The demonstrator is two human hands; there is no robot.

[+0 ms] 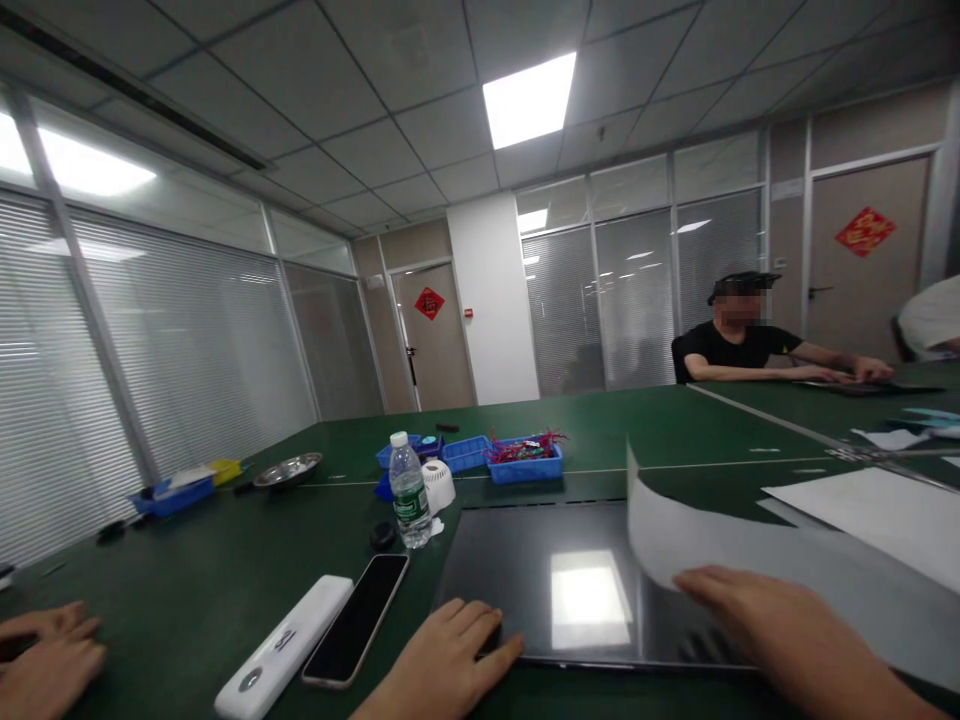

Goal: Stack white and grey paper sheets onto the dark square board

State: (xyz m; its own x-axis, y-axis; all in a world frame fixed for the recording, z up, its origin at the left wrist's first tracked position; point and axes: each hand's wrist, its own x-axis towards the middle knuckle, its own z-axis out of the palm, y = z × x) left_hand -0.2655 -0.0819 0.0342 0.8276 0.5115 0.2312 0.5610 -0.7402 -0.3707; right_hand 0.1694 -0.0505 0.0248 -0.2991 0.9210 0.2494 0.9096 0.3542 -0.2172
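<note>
A dark, glossy flat screen panel [525,570] lies on the green table in front of me, reflecting the ceiling light. My left hand [454,645] rests at its near left corner, fingers spread on the surface and holding nothing. My right hand [772,620] grips the edge of a sheet of white paper [720,540]. The sheet curls upward over the panel's right part, and its far left corner stands up. Part of my right fingers' grip is hidden by the hand itself.
Left of the panel are a phone [358,620], a long white device [285,650] and a water bottle [409,495]. Behind stands a blue tray [525,468] of red wires. More paper [877,515] lies right. Another person's hands [52,655] are at left; a person [750,345] sits opposite.
</note>
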